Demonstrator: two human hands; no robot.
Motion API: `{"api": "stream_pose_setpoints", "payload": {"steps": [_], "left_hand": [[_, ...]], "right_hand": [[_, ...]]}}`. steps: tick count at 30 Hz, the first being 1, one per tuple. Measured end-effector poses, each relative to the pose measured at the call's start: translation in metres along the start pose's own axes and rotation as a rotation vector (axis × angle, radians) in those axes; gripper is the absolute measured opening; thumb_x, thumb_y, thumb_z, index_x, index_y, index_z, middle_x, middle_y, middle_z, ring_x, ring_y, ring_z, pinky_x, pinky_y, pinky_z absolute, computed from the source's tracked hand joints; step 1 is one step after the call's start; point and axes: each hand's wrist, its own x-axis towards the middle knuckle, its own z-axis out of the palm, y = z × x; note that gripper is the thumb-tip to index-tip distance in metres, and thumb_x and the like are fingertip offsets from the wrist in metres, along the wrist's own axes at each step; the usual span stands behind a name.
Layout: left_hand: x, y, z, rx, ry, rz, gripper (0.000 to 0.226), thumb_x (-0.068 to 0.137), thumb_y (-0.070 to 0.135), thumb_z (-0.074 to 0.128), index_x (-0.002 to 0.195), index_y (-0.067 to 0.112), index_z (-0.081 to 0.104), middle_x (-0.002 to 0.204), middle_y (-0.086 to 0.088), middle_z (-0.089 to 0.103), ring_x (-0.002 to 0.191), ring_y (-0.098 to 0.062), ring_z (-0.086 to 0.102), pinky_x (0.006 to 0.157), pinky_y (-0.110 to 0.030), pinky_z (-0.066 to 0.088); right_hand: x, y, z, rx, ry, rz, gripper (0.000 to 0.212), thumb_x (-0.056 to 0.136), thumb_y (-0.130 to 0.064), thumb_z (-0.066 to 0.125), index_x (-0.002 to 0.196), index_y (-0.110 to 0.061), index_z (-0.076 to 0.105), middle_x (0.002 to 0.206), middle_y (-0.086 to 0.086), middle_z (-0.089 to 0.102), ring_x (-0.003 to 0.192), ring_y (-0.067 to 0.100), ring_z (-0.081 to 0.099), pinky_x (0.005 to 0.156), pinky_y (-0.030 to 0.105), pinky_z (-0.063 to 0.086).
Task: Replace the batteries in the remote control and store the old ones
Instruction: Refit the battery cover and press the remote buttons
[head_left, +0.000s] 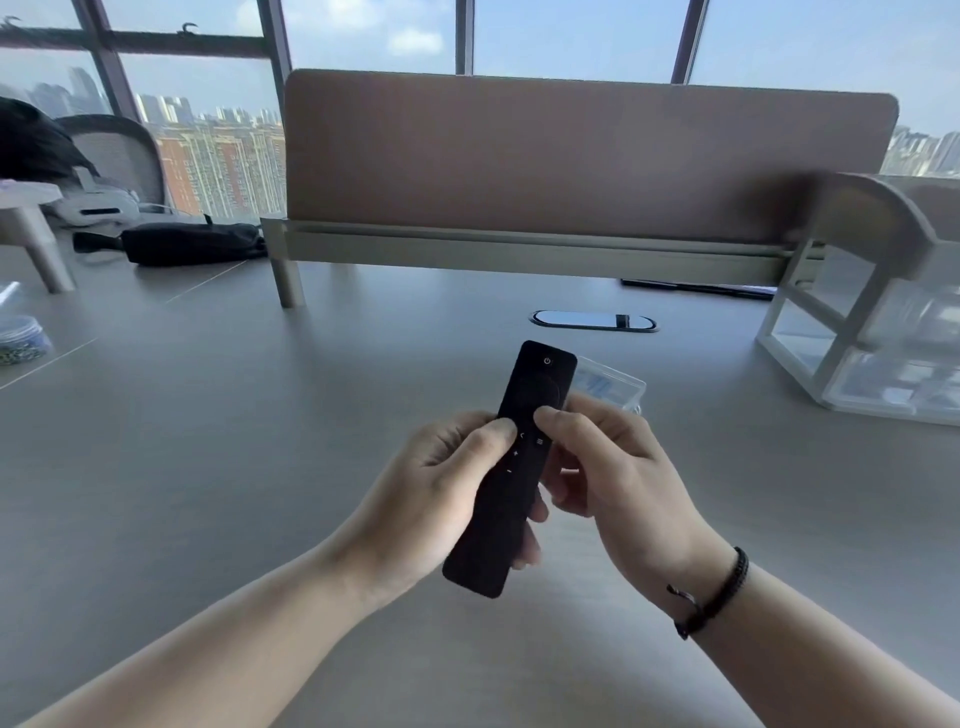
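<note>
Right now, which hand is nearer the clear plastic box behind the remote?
Right. The right hand sits just in front of the clear plastic box; the left hand is across the black remote control.

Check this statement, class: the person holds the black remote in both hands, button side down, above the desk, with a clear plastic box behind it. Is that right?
Not quite. The head view shows the remote button side up: its power symbol and other markings face the camera. The rest holds: left hand and right hand both hold it above the desk, the clear plastic box behind.

1 head-worn wide-angle view, looking forward and down from the person's own eye level, close over both forearms, facing across the grey matte surface (208, 415) toward the brown fabric divider panel (571, 156) and windows beyond
</note>
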Motion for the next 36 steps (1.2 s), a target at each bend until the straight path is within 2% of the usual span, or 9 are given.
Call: {"api": "stream_pose_setpoints", "payload": {"steps": [4,9,15,19,21,25,29,33,36], "left_hand": [[0.0011,-0.0015,-0.0013,0.065,-0.016,0.012,0.036,0.096,0.029,0.047,0.089,-0.006,0.053,0.059,-0.017,0.059,0.038,-0.026,0.053,0.042,-0.029,0.045],[0.0018,-0.0001,-0.0038,0.103,-0.026,0.027,0.03,0.095,0.026,0.05,0.086,-0.001,0.057,0.06,-0.018,0.059,0.039,-0.026,0.053,0.043,-0.031,0.045],[-0.0007,-0.0008,-0.0029,0.105,-0.021,-0.014,0.031,0.094,0.028,0.048,0.086,-0.001,0.056,0.059,-0.018,0.059,0.04,-0.027,0.054,0.044,-0.032,0.046],[-0.0012,0.0028,-0.0034,0.081,-0.029,-0.057,0.049,0.096,0.041,0.049,0.09,-0.007,0.057,0.059,-0.02,0.059,0.041,-0.029,0.054,0.045,-0.032,0.047],[-0.0008,0.0027,-0.0034,0.09,-0.013,-0.059,0.051,0.097,0.039,0.046,0.091,-0.011,0.057,0.058,-0.021,0.059,0.041,-0.029,0.055,0.045,-0.033,0.047],[-0.0013,0.0015,-0.0043,0.076,0.001,-0.075,0.051,0.096,0.04,0.047,0.083,-0.007,0.061,0.056,-0.021,0.058,0.039,-0.029,0.055,0.044,-0.032,0.047],[-0.0018,0.0027,-0.0028,0.072,0.011,-0.103,0.05,0.099,0.041,0.047,0.071,0.004,0.066,0.053,-0.02,0.057,0.036,-0.027,0.052,0.042,-0.028,0.043],[-0.002,0.005,-0.0032,0.137,-0.002,-0.089,0.05,0.094,0.044,0.05,0.071,0.002,0.065,0.052,-0.018,0.057,0.034,-0.026,0.051,0.043,-0.029,0.043],[-0.0025,0.006,-0.0039,0.162,-0.01,-0.097,0.048,0.092,0.044,0.051,0.07,0.003,0.065,0.052,-0.017,0.058,0.034,-0.026,0.052,0.043,-0.03,0.043]], "right_hand": [[0.0017,0.0016,0.0013,-0.001,0.046,0.006,0.022,0.084,-0.024,0.054,0.065,-0.016,0.06,0.055,0.006,0.045,0.05,0.019,0.039,0.045,0.023,0.029],[0.0007,0.0031,0.0005,0.061,0.063,0.049,0.024,0.085,-0.03,0.053,0.065,-0.02,0.062,0.063,0.012,0.047,0.056,0.024,0.04,0.048,0.03,0.029],[0.0015,0.0037,-0.0023,0.005,0.043,0.038,0.026,0.086,-0.028,0.052,0.067,-0.013,0.063,0.066,0.017,0.046,0.058,0.027,0.039,0.051,0.034,0.027],[0.0019,0.0042,-0.002,-0.022,0.017,0.005,0.028,0.087,-0.027,0.051,0.066,-0.011,0.061,0.06,0.009,0.05,0.051,0.022,0.044,0.049,0.034,0.03],[0.0021,0.0048,-0.0019,-0.039,0.009,-0.004,0.03,0.087,-0.027,0.051,0.065,-0.009,0.06,0.06,0.009,0.052,0.051,0.021,0.045,0.049,0.035,0.031],[0.001,0.0047,-0.0015,-0.077,-0.014,-0.032,0.034,0.089,-0.026,0.049,0.066,-0.002,0.057,0.061,0.008,0.056,0.053,0.02,0.047,0.05,0.029,0.035],[-0.0002,0.0041,0.0008,-0.089,-0.047,-0.067,0.037,0.092,-0.026,0.046,0.072,0.004,0.056,0.059,0.008,0.055,0.053,0.019,0.047,0.05,0.023,0.038],[-0.0008,0.0031,0.0011,-0.037,-0.013,-0.051,0.041,0.093,-0.031,0.047,0.066,-0.003,0.057,0.056,0.011,0.055,0.052,0.023,0.046,0.048,0.03,0.033],[0.0003,0.0023,0.0018,-0.046,-0.003,-0.061,0.04,0.093,-0.03,0.047,0.063,-0.007,0.06,0.052,0.011,0.055,0.049,0.021,0.045,0.047,0.025,0.034]]}}
